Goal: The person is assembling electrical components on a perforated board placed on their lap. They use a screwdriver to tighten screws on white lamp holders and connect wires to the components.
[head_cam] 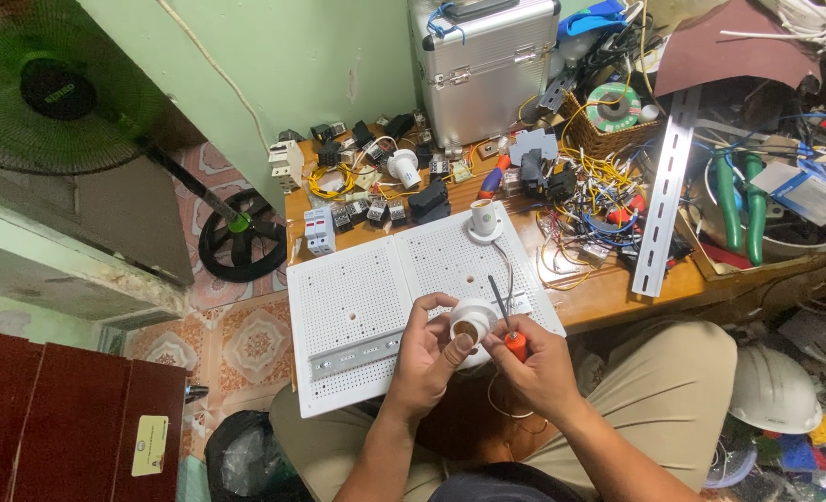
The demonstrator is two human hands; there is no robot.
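Wiring the socket (pixel 473 327): left hand (pixel 424 358) grips it over the board (pixel 357 297), right hand (pixel 535 364) holds a screwdriver (pixel 508 325) beside it (tip hidden). Next likely needs steady turning.

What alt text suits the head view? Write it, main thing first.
Left hand holds a white lamp socket while right hand grips an orange screwdriver beside it, over a white perforated board on a cluttered bench.

Wooden workbench (pixel 608 293): white perforated board (pixel 357 307) overhanging the near edge, lamp holder (pixel 484 219) standing on it; aluminium case (pixel 482 70) at the far edge; wicker basket (pixel 608 135), metal rail (pixel 666 191) and loose wires (pixel 580 237) toward the right.
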